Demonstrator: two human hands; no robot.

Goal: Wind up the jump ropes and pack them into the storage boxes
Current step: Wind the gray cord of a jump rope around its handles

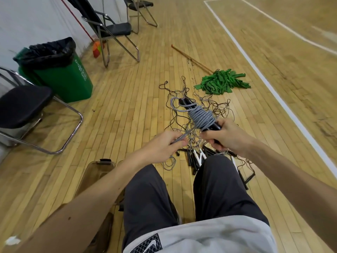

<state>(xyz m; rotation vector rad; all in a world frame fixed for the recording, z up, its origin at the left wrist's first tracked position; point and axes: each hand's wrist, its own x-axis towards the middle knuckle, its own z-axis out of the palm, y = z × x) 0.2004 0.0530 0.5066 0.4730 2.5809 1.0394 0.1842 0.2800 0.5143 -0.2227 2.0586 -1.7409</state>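
Above the floor (138, 106), the right hand (226, 136) clenches the black handles (187, 105) as a spool, while the left hand (164, 145) pinches the grey rope (201, 117) taut for winding; a storage box (98, 172) waits beside the knee.

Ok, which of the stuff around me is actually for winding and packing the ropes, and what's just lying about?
For the job: grey rope, coiled round the black handles gripped by the right hand, its tail pinched by the left hand; tangled ropes on the floor; clear storage box.
Lying about: green bin, green mop, folding chairs.
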